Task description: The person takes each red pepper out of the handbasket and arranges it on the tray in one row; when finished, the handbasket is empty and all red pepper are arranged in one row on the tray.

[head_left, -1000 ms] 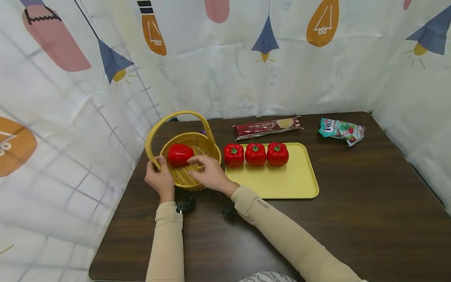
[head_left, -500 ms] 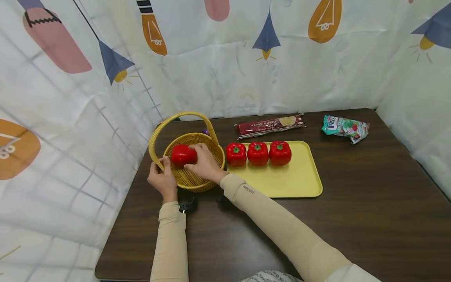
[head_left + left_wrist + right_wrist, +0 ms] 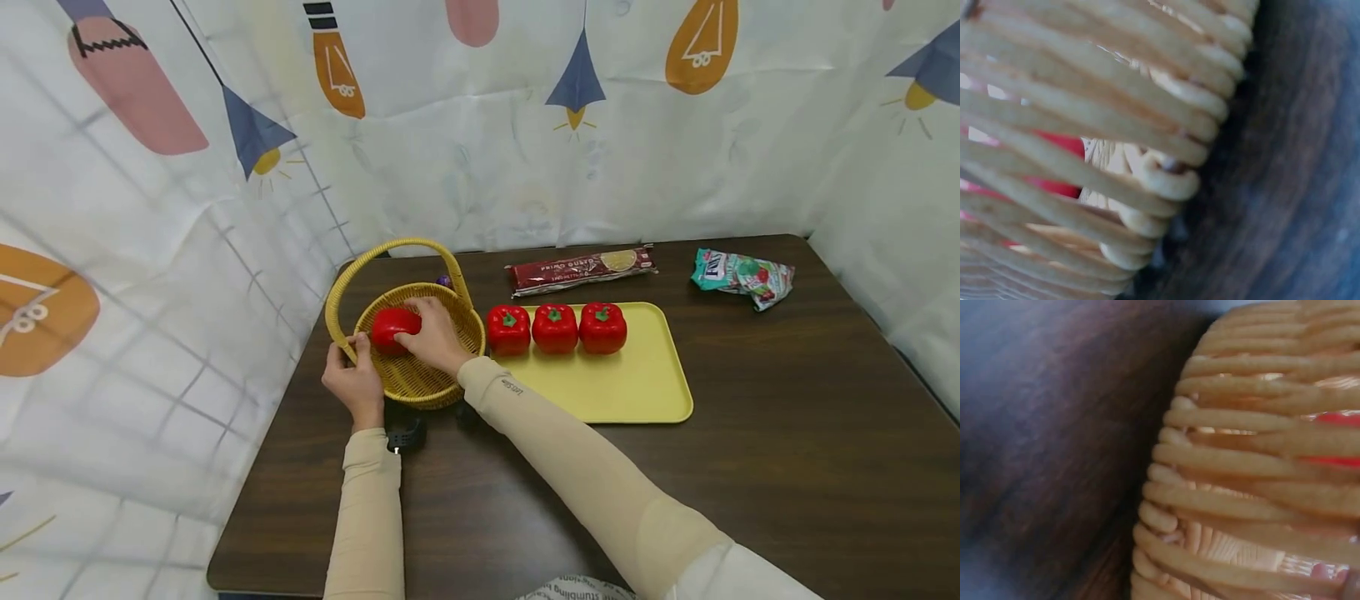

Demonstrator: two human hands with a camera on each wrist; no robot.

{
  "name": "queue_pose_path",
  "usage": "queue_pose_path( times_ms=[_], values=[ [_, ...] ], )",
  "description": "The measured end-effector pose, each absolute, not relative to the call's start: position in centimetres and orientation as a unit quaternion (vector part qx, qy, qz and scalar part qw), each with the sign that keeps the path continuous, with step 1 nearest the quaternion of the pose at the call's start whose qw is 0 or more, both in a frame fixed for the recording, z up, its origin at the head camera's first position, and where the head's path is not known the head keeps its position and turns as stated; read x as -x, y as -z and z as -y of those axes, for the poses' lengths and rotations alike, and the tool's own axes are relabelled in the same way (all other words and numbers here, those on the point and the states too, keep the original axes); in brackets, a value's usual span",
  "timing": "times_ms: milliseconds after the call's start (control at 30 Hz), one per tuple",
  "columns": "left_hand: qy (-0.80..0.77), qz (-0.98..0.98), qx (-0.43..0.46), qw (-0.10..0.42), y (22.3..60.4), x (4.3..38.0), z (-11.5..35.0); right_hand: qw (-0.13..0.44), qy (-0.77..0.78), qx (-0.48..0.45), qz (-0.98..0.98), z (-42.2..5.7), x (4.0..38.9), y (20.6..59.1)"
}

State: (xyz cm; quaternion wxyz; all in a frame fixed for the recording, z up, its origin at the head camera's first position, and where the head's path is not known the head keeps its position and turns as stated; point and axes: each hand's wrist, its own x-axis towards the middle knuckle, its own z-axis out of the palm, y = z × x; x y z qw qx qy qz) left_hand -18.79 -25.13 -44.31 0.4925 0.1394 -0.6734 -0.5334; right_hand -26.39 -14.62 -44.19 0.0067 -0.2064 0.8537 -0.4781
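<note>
A white curtain printed with lamps and bulbs (image 3: 487,183) is hung behind the dark wood-grain table (image 3: 750,467). On the table a yellow rectangular tray (image 3: 637,404) is set just beside a round yellow wicker basket (image 3: 411,385), whose arched handle (image 3: 390,242) is raised above it. Behind the tray a dark red spaghetti packet (image 3: 577,272) is laid flat; well to its right, a crumpled teal candy bag (image 3: 742,279) is seen.

The basket is worked on by both hands. The base of the handle, at the left rim, is pinched by the left hand (image 3: 356,385). The right hand (image 3: 437,337) is reached inside, its thumb and fingers curled round the right end of a red bell pepper (image 3: 387,330). That pepper is lodged against the left inner wall, directly left of the right hand, which is nearer; from the left hand it is parted by the rim. Its long axis appears to be laid sideways, though one end is covered. Three red bell peppers (image 3: 555,329) are stood upright in a row on the tray. A small purple object (image 3: 445,281) is half hidden behind the basket.

"PRIMO GUSTO" can be read on the packet and "FOX'S" on the bag; the sleeve print is too small to be read surely.
</note>
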Motion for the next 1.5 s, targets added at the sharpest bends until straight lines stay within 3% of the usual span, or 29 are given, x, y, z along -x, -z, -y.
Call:
queue_pose_path(
  times_ms=[300,467,1067,1500],
  values=[
    [0.532,0.683,-0.140,0.481,45.1,19.4,25.4,0.057,0.438,0.211,-0.872,14.7,26.8,44.2],
    [0.533,0.679,-0.143,0.484,47.1,20.6,26.7,0.060,0.421,0.219,-0.878,14.7,26.6,44.2],
    [0.524,0.680,-0.147,0.492,47.7,21.0,26.4,0.082,0.425,0.237,-0.870,14.2,26.2,44.4],
    [0.512,0.684,-0.140,0.500,44.6,19.1,25.1,0.107,0.338,0.280,-0.892,13.9,25.0,43.6]
  ],
)
